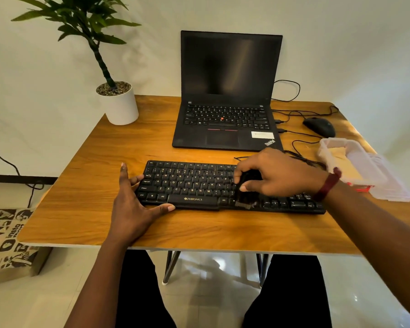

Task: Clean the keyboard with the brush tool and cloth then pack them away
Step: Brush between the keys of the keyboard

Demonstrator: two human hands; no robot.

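Right hand [275, 174] curled round brush [245, 195], bristles down on keyboard [189, 185] beneath palm, angled for sweeping. Left hand [133, 209] flat, fingers spread, bracing keyboard's left end against sliding. Box [386, 181] just beyond right wrist; cloth unseen.

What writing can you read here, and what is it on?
"ZEBRONICS": space bar of the keyboard.
"ThinkPad": front corner of the laptop.
"insta": patterned bag on the floor; the rest is unclear.
"Alt" and single letters: keyboard keys.
White sticker on the laptop: too blurred to read.
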